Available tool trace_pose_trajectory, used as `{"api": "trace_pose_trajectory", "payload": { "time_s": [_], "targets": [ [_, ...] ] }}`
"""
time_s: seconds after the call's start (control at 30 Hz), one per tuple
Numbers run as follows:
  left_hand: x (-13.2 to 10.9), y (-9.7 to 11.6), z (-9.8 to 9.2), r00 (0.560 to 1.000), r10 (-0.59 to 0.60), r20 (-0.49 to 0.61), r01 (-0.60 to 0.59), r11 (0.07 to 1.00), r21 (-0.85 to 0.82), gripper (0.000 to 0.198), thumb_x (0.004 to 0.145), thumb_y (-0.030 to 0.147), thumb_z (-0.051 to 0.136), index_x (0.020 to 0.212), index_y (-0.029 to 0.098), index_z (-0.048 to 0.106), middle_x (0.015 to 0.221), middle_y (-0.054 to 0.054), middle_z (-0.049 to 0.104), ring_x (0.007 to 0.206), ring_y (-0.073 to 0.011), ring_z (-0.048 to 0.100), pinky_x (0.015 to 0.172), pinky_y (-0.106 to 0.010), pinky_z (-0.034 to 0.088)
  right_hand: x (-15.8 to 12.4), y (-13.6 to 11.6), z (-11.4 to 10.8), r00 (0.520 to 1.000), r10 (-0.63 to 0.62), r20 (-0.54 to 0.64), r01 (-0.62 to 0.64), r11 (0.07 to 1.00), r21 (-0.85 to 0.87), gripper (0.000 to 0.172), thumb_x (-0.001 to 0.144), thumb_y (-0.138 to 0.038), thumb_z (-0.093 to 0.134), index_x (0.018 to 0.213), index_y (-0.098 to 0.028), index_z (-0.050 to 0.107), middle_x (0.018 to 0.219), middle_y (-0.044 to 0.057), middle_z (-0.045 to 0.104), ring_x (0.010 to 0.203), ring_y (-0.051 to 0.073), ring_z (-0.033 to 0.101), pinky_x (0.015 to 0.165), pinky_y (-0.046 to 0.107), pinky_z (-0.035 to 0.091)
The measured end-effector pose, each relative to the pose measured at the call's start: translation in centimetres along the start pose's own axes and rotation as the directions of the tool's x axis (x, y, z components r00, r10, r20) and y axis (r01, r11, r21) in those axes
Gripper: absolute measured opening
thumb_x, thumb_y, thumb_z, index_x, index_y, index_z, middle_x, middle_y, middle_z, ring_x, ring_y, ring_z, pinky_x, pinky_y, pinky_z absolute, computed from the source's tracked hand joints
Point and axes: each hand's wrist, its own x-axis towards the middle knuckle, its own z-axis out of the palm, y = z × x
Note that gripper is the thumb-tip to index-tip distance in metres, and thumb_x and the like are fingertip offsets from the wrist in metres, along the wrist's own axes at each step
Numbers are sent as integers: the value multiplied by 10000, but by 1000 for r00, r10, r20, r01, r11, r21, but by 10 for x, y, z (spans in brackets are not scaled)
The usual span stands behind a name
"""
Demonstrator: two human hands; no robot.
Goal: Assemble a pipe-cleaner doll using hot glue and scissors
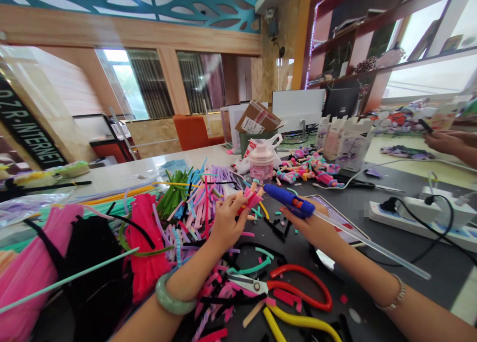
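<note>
My left hand is closed in a pinch on a small pink pipe-cleaner piece, held above the dark table. My right hand is wrapped round a blue glue gun with a long clear glue stick jutting out behind it. The gun's nozzle points left, close to the pink piece. A green bangle sits on my left wrist, a thin bracelet on my right.
Heaps of coloured pipe cleaners cover the left. Red-handled scissors and yellow-handled pliers lie near me. A pink jar, small finished figures, white boxes and a power strip stand beyond. Another person's hands are at far right.
</note>
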Motion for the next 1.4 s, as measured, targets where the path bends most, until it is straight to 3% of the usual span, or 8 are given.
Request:
{"api": "trace_pose_trajectory", "payload": {
  "time_s": [0.33, 0.73, 1.4],
  "targets": [
    [1, 3, -3, 997, -38, 66, 37, 999, 12, 255, 931, 264, 402, 1058, 251, 623, 1101, -63, 619, 952, -185, 591, 796, -346, 362, 0, -3, -1, 1000, 21, 23, -21, 1000, 0, 298, 773, -476, 523, 608, -228, 539, 538, 3, 545, 500, 162, 493, 496, 269, 357],
    [1, 3, -3, 997, -28, 79, 27, 1000, 9, 231, 901, 236, 468, 1080, 249, 614, 1109, -80, 611, 997, -207, 585, 807, -365, 352, 0, 0, 0, 999, 20, 33, -21, 999, 41, 240, 760, -436, 554, 633, -232, 549, 578, 15, 574, 538, 184, 524, 523, 273, 369],
    [0, 0, 1, 991, -120, 55, 112, 986, 126, 259, 803, 227, 592, 1061, 253, 571, 1075, -57, 582, 1049, -250, 551, 874, -411, 363, -3, 0, 2, 998, 36, 60, -40, 996, 75, 224, 789, -423, 565, 713, -217, 611, 628, 12, 613, 577, 181, 551, 552, 271, 403]
  ]
}}
